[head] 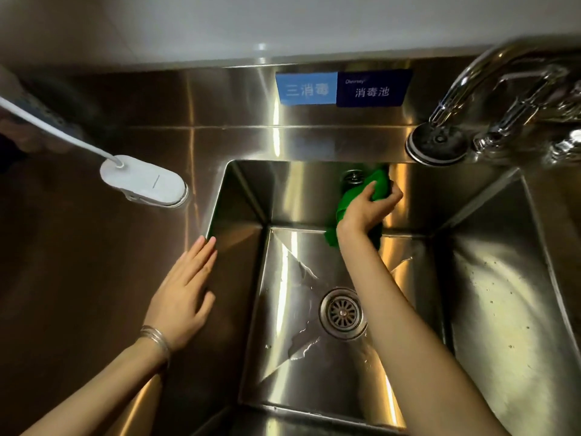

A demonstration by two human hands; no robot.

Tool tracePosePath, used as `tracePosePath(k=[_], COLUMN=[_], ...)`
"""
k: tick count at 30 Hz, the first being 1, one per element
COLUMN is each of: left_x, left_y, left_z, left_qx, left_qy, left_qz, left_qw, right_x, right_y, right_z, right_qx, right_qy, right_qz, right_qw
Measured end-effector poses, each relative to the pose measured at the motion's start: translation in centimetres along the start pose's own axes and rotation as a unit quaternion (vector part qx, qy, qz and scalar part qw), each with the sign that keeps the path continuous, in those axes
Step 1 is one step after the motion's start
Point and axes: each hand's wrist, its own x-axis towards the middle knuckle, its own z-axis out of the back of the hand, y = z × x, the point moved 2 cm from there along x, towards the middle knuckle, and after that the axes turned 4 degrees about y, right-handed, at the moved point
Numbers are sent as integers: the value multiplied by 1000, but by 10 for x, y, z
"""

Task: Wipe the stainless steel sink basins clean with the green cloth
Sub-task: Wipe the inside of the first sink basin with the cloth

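Your right hand covers the middle of the green cloth, so you can't tell how it is folded, and cloth and hand together hide part of the round overflow fitting on the basin's back wall. Your right forearm crosses the edge of the drain strainer and hides the basin floor beside it. The faucet is blurred and cut off at the right edge, a dim, blurred shape at the left edge can't be identified, and the small print on the dark blue label is too fine to read.

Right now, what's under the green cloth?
The green cloth, held by the right hand, lies against the basin's back wall. An overflow fitting shows at its edge; the steel beneath is hidden.
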Motion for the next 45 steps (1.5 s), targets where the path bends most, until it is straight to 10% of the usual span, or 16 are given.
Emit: tracePosePath(k=[8,13,16,25,31,34,39,45], left_x=[1,0,11,45,72,86,153,225], left_y=[3,-7,-53,-259,-296,-296,-332,-361], left_z=[-2,-4,-2,-48,-69,-80,-85,-53], left_qx=[-18,44,-103,-699,-751,-722,-604,-611], left_qy=[-12,-31,-82,-8,-36,-38,-7,-60], left_qz=[8,29,84,93,236,282,237,197], left_qw=[1000,998,988,709,615,631,761,764], right_x=[-37,-56,-66,-54,28,64,102,130], right_y=[2,35,55,108,178,217,234,238], right_z=[10,89,114,177,217,236,246,257], right_qx=[-97,-254,-266,-179,-486,-445,-468,-457], right_qy=[321,404,406,418,502,446,441,436], right_qz=[-35,52,31,-172,147,148,112,97], right_qw=[941,877,874,874,700,763,757,769])
